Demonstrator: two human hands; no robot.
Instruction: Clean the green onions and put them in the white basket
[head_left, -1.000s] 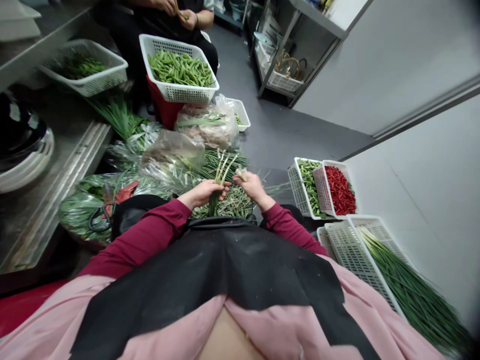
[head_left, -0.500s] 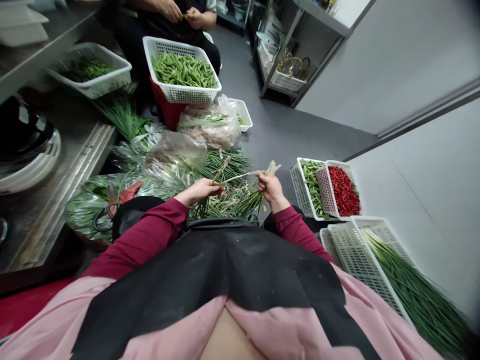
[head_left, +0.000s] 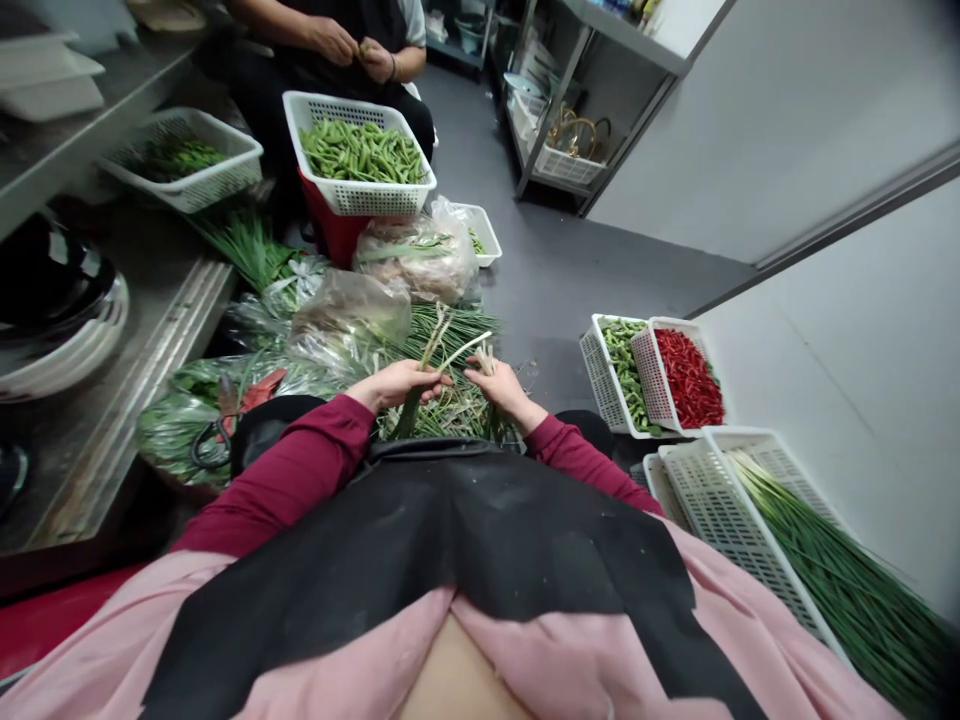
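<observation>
1. The pile [head_left: 454,412], greens mixed with dry bits, lies just beyond the apron [head_left: 450,520], well apart from the edge where the floor [head_left: 540,290] meets the wall [head_left: 817,360]. What bears it is hidden. It should be light and tangle easily, so a few strands at a time seem best.
2. The right bunch [head_left: 487,358] has white ends up and leaves hanging over the pile. Likely firm at the base, limp in the leaf; hold just below the white. The right hand [head_left: 505,388] has its grip closed round there, forearm slanting in.
3. The left bunch [head_left: 428,350] is thinner, pale ends up, leaves down. It probably bruises if squeezed; a light hold mid-stem suits. The left hand [head_left: 407,382] pinches it between thumb and fingers, forearm angled in.
4. One stalk [head_left: 466,349] leans from the left grip towards the right fingers; I cannot tell whether they touch. It looks slender, likely slick and easily snapped.
</observation>
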